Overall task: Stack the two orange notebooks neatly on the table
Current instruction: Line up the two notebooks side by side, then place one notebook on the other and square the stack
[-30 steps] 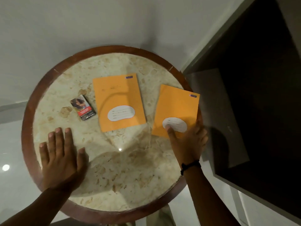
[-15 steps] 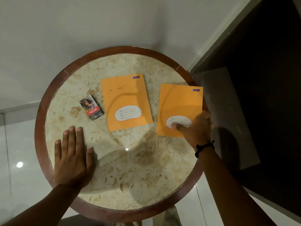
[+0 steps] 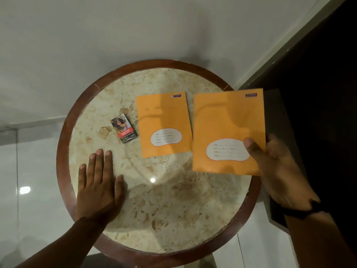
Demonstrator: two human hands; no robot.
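Observation:
Two orange notebooks with white label patches are over a round marble table (image 3: 164, 219). The left notebook (image 3: 162, 117) lies flat near the table's middle. The right notebook (image 3: 226, 120) is lifted off the table and looks larger, closer to the camera. My right hand (image 3: 276, 171) grips its lower right corner, thumb on top beside the white label. My left hand (image 3: 98, 182) rests flat on the table at the front left, fingers spread, holding nothing.
A small cigarette pack (image 3: 124, 128) lies left of the flat notebook. The table has a dark wooden rim (image 3: 61, 151). A dark cabinet (image 3: 318, 93) stands to the right, close to the table edge. White wall and glossy floor surround the rest.
My right hand went from pressing the right notebook's label to gripping its corner and lifting it off the table. My left hand stayed flat on the table.

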